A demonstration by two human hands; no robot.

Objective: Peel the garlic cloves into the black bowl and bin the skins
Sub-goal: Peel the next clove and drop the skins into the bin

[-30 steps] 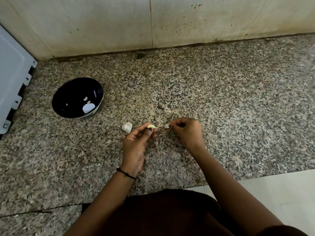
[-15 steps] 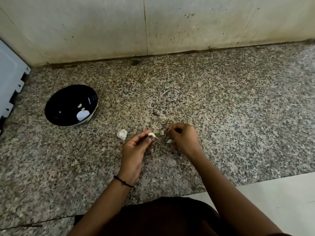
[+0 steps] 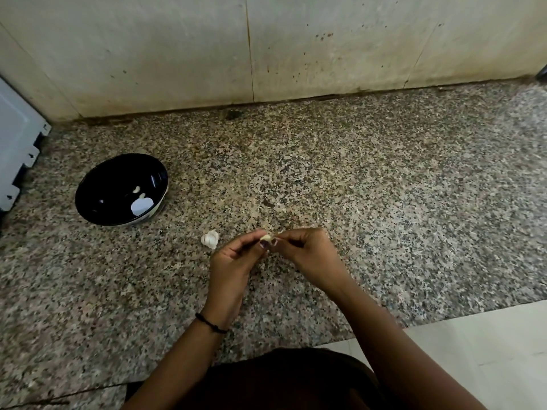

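A small pale garlic clove [image 3: 265, 238] is pinched between the thumb and fingers of my left hand [image 3: 233, 261] over the speckled granite counter. My right hand [image 3: 307, 253] meets it from the right, its fingertips pinching the clove's tip or skin. A clump of white garlic [image 3: 210, 239] lies on the counter just left of my left hand. The black bowl [image 3: 97, 190] stands at the left and holds two peeled cloves [image 3: 139, 192].
A white appliance edge [image 3: 17, 149] stands at the far left beside the bowl. A stained tiled wall [image 3: 266, 54] closes the back of the granite counter [image 3: 384, 187]. A pale floor shows past the counter's front edge at lower right.
My right hand has moved left to meet the clove held in my left hand; before, the two hands were slightly apart. The camera view has shifted a little.
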